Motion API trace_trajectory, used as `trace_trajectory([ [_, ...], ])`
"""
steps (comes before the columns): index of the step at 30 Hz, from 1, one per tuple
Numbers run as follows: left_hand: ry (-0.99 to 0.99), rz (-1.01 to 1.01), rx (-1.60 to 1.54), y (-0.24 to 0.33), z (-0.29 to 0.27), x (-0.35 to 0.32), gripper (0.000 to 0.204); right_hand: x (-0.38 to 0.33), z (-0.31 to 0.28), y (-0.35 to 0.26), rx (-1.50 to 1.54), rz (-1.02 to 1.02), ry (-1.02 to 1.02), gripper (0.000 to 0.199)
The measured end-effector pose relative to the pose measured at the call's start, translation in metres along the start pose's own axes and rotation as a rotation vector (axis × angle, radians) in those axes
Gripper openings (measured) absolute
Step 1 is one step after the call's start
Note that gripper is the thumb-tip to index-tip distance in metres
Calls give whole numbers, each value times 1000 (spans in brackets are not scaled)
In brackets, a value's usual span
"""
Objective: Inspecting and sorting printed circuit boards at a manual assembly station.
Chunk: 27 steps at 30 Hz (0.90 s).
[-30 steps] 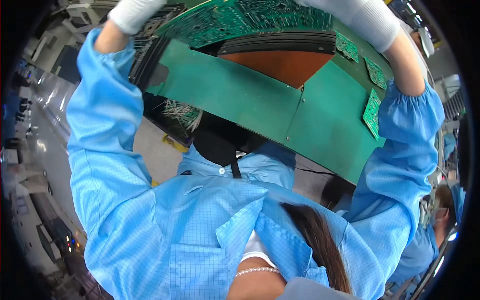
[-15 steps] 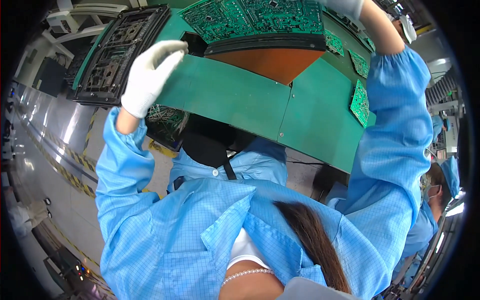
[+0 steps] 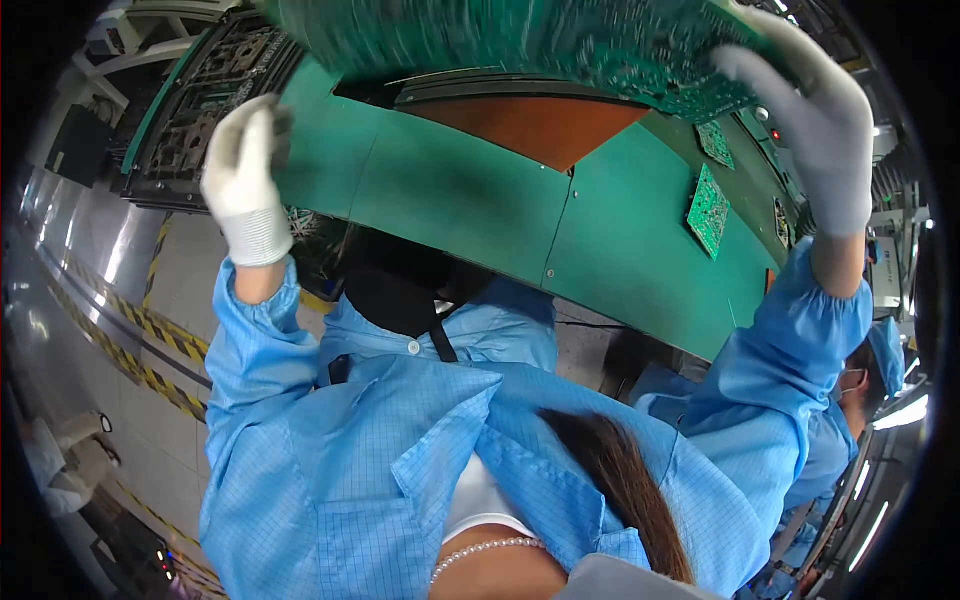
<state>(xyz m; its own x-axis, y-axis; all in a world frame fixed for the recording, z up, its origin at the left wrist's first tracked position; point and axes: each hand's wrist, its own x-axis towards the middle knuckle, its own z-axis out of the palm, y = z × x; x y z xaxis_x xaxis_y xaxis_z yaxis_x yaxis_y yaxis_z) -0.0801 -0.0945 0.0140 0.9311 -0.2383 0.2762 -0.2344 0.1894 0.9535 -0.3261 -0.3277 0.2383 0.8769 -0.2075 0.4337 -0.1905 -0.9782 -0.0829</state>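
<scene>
A: Board (image 3: 520,40) — what's hard to see?
B: It is blurred and cut off by the top edge, raised over the bench (image 3: 480,200).
A: The hands?
B: The right hand (image 3: 815,120) is lifted, gloved fingers clamped on the board's right edge. The left hand (image 3: 243,175) hangs free, fingers loosely together, holding nothing.
A: Around them?
B: A green bench with small boards (image 3: 708,210), a rack (image 3: 200,100) on the left, and a striped floor (image 3: 130,350).

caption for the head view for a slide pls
Gloved right hand grips a large green circuit board over a green workbench; gloved left hand free beside it.
</scene>
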Motion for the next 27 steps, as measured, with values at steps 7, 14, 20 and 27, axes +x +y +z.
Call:
trace_trajectory([
  [7,-852,-202,-1199,35,95,-10,71,28,51,-9,730,303,47,33],
  [14,-328,-435,-1057,59,100,35,32,11,50,-12,644,206,-71,34],
  [20,-544,267,-62,79,67,73,24,-31,3,54,472,235,-143,45],
  [27,-932,743,691,56,121,106,29,-60,-15,49,492,311,-107,43],
])
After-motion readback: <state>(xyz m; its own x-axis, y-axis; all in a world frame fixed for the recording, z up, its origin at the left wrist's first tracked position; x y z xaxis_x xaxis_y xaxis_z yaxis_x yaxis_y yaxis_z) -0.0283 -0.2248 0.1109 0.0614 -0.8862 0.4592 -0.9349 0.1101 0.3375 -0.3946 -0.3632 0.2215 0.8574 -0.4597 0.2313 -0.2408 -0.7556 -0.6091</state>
